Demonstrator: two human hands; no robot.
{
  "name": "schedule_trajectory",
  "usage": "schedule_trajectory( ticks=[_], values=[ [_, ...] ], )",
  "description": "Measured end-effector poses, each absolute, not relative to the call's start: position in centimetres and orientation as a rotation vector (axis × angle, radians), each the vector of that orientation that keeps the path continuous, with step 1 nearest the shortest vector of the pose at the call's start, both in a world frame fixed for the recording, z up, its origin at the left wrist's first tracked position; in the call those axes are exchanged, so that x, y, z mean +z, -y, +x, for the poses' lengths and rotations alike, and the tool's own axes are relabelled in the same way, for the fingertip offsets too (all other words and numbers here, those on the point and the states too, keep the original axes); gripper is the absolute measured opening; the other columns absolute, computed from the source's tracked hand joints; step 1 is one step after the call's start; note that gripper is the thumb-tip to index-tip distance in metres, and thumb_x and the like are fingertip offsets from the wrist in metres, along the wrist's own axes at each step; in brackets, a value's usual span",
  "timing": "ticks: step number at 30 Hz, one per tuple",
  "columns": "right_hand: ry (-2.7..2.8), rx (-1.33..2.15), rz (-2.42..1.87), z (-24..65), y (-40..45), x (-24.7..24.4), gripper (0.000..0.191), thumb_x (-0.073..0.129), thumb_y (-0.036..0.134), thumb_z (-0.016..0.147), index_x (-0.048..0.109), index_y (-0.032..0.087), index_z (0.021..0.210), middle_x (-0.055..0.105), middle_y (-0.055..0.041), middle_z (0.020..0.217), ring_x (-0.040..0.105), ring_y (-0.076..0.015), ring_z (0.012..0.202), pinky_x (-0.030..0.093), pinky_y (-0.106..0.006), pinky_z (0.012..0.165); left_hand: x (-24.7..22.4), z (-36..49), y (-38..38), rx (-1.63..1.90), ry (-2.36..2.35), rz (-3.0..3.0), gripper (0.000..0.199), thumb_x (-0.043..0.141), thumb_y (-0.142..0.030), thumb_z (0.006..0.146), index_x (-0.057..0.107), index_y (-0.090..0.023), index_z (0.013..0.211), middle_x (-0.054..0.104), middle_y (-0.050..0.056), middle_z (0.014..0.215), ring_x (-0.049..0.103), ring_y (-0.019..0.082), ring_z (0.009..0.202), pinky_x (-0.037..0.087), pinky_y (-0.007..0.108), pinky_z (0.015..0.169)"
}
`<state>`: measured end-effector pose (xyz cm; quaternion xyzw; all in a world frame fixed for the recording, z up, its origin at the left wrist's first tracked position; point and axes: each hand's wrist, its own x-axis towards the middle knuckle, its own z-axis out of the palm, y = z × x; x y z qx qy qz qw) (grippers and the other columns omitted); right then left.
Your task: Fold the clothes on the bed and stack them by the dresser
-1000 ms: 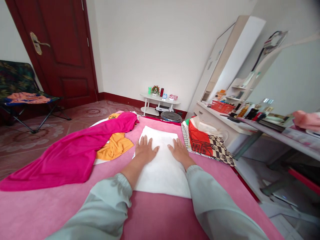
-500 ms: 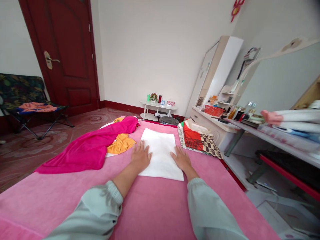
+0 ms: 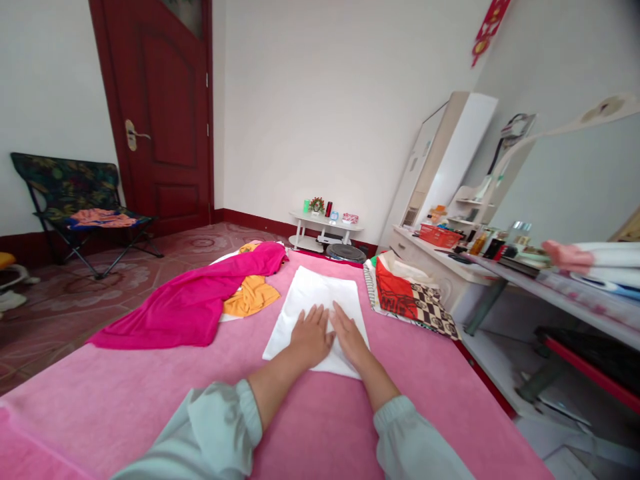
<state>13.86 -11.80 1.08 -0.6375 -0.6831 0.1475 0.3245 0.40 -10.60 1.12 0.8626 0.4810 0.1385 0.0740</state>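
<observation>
A white folded cloth [image 3: 320,283] lies flat on the pink bedspread [image 3: 320,427] in front of me. My left hand [image 3: 313,337] rests palm down on its middle, fingers stretched forward. Right beside it, my right hand [image 3: 349,335] also lies flat on the cloth with its fingers extended. The two hands nearly meet at the thumbs. Neither one grips anything. Parts of the cloth under the palms are hidden.
Left of the cloth are a magenta garment [image 3: 175,303] and an orange-yellow garment [image 3: 253,297]. A folded patterned cloth [image 3: 410,293] lies at the right. Beyond the bed stand a small white table [image 3: 325,221], a folding chair [image 3: 75,187] and a cluttered dressing table [image 3: 480,270].
Both hands have slid inward from the cloth's side edges to its middle and now lie side by side. The view has shifted a little to the left.
</observation>
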Motion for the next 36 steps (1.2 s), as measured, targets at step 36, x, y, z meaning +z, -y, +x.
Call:
schedule_trajectory(
  ticks=[36],
  values=[
    [2.029, 0.122, -1.853, 14.0, 12.2, 0.2, 0.051, 0.031, 0.034, 0.093, 0.036, 0.02, 0.141, 0.03, -0.0052, 0.151, 0.025, -0.0201, 0.139, 0.018, -0.043, 0.112, 0.0, 0.0, -2.4, 0.28, -1.753, 2.487, 0.083, 0.023, -0.064, 0.087, 0.025, -0.004, 0.144, 0.015, 0.021, 0.153, 0.012, 0.031, 0.142, 0.015, 0.042, 0.113]
  ],
)
